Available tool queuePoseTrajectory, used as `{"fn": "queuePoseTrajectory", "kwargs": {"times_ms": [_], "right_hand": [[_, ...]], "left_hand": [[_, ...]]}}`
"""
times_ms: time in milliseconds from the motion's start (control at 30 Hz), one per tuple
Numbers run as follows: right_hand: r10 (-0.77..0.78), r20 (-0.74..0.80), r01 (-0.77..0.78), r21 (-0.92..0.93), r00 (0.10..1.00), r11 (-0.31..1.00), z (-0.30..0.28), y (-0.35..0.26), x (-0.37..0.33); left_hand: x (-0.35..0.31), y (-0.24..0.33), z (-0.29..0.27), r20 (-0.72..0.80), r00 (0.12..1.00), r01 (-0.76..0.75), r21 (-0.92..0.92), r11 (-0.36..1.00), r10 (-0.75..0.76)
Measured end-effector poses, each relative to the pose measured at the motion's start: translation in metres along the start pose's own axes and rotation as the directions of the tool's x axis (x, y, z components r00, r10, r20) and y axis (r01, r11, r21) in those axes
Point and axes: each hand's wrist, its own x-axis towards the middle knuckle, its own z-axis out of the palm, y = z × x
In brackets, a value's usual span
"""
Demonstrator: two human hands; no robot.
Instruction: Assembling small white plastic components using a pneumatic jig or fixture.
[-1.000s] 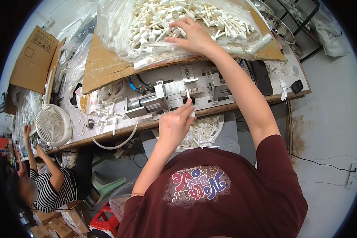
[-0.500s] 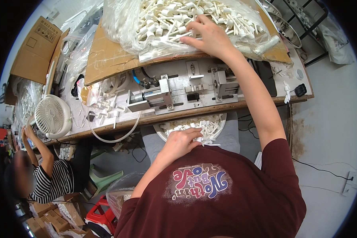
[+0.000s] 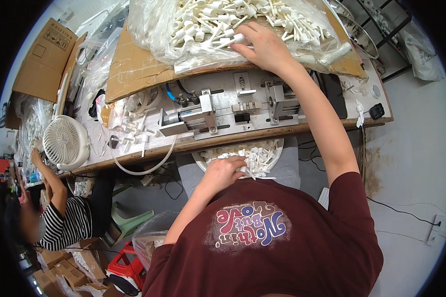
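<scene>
My right hand reaches over the pile of white plastic parts, which are short cups on thin stems. Its thumb and fingers close on one white plastic part at the pile's near edge. Low in front of my body, my left hand rests at the rim of a round white tub in my lap. More loose white parts fill that tub. The left fingers are curled together against them, and what they grip is hidden.
A metal clamping fixture sits on the bench between the pile and the tub. Cardboard and clear plastic lie under the pile. To the left are scattered white fittings, a hose and a fan. A co-worker in stripes sits beyond.
My right hand has shifted slightly right and nearer, and a brown bare patch shows in the pile. My left hand has moved slightly up and left. The thin rod in the fixture no longer shows.
</scene>
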Motion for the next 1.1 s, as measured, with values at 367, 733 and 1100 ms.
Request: {"fn": "queuePoseTrajectory", "kwargs": {"times_ms": [367,733,1100], "right_hand": [[-0.277,-0.21,0.239,-0.187,0.938,0.953,-0.009,-0.005,-0.006],[-0.302,-0.341,0.197,-0.31,0.89,0.93,-0.021,-0.009,0.006],[-0.338,-0.334,0.353,-0.018,0.88,0.936,-0.054,-0.091,-0.064]], "left_hand": [[0.003,-0.008,0.014,0.091,0.995,-0.04,0.105,0.994,0.031],[0.043,0.057,-0.046,-0.208,0.977,-0.006,-0.257,0.966,-0.049],[0.068,0.064,-0.08,-0.201,0.971,-0.196,-0.979,0.056,-0.132]]}}
